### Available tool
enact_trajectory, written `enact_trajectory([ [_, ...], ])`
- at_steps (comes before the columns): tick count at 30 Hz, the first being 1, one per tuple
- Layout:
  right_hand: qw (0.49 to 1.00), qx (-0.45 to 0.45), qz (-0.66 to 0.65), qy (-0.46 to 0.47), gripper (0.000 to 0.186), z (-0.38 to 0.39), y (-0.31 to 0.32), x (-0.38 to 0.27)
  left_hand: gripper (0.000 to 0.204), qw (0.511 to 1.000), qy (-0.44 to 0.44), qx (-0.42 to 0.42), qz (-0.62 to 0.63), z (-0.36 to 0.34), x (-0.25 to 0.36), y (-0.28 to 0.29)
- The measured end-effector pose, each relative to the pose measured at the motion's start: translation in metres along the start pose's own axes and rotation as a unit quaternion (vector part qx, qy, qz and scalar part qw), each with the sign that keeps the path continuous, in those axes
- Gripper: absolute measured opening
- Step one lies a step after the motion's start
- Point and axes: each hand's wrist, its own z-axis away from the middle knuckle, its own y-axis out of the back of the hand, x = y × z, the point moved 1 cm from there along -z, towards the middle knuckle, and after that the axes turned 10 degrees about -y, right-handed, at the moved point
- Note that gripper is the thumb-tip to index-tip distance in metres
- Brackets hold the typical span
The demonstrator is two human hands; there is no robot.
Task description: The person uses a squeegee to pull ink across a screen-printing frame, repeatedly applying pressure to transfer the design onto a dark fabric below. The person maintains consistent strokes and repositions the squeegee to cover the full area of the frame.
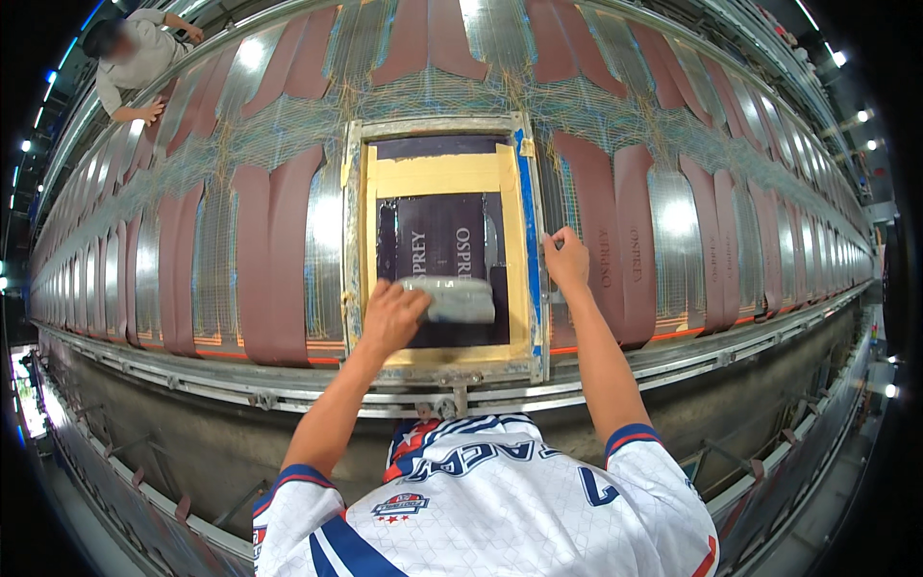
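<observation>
A screen-printing frame point(540, 317) lies on the long table before me. Yellow and blue tape lines its mesh, and pale lettering shows in the dark middle. My left hand point(394, 315) is closed round one end of a wide pale squeegee point(463, 301), which lies crosswise over the lower part of the mesh and looks slightly blurred. At the frame's right side my right hand point(567, 260) is closed, with curled fingers at the frame's edge. Just right of it lie maroon fabric pieces point(633, 231), some with faint dark lettering.
More maroon pieces point(255, 260) lie in rows along the table, between shiny bare strips marked with coloured lines. A metal rail point(288, 383) runs along the near edge. Across the table at the far left, another person point(139, 58) leans in with a hand on the surface.
</observation>
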Motion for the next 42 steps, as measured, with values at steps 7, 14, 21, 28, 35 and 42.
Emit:
enact_trajectory([
  [7, 0.929, -0.316, -0.167, 0.090, 0.036, -0.027, 0.038, -0.124, 0.027, 0.999, 0.020, 0.013, 0.043, -0.103, -0.095, 0.019],
  [14, 0.918, -0.252, 0.096, 0.292, 0.035, -0.063, -0.035, -0.143, 0.024, 0.999, 0.027, 0.001, 0.045, -0.140, -0.141, 0.004],
  [21, 0.916, -0.256, 0.094, 0.293, 0.040, 0.044, -0.023, -0.097, 0.038, 0.997, 0.056, 0.002, 0.060, -0.051, -0.050, -0.005],
  [28, 0.898, -0.287, 0.096, 0.320, 0.040, 0.097, 0.005, -0.089, 0.033, 0.993, 0.051, -0.064, 0.082, -0.011, -0.004, 0.015],
  [35, 0.917, -0.223, 0.126, 0.307, 0.024, -0.064, -0.041, -0.148, 0.026, 1.000, 0.023, 0.007, 0.017, -0.132, -0.140, 0.004],
  [42, 0.929, -0.232, 0.087, 0.275, 0.019, -0.063, -0.056, -0.146, 0.028, 0.996, 0.057, 0.019, 0.062, -0.129, -0.144, -0.006],
])
